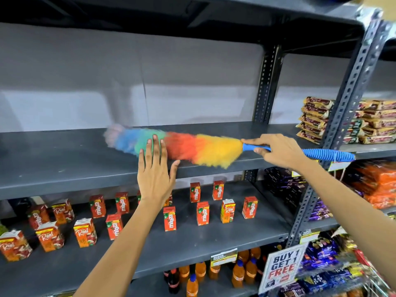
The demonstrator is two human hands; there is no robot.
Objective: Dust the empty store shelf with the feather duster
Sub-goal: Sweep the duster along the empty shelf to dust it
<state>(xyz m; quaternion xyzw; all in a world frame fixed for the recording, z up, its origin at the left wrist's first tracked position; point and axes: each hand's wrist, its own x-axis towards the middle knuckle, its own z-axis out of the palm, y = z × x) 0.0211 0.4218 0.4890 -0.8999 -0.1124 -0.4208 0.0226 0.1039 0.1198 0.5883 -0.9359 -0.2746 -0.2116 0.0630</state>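
Dusting was under way on the empty shelf (75, 163). The right hand (278, 151) had its grip closed around the blue handle (327, 154) of the feather duster (182, 146), near the point where the handle meets the head. The multicoloured head lay along the shelf surface, toward its front edge, and appeared blurred. The left hand (153, 168) was open with fingers spread; it held nothing and sat in front of the duster head at the shelf edge. Whether it touched the shelf could not be determined.

Risk assessment, judged from this position: a stroke carried too far to the right could push the handle end into the stacked snack packets (315, 118) on the neighbouring shelf and dislodge them. Dust swept over the front edge would probably settle on the stock below. The open left hand stood close to the sweep path and could obstruct the head.

Contents: the dusted shelf held nothing but the duster. The shelf beneath carried small juice cartons (169, 218) standing upright and spaced apart. The lowest visible shelf held orange drink bottles (237, 273).
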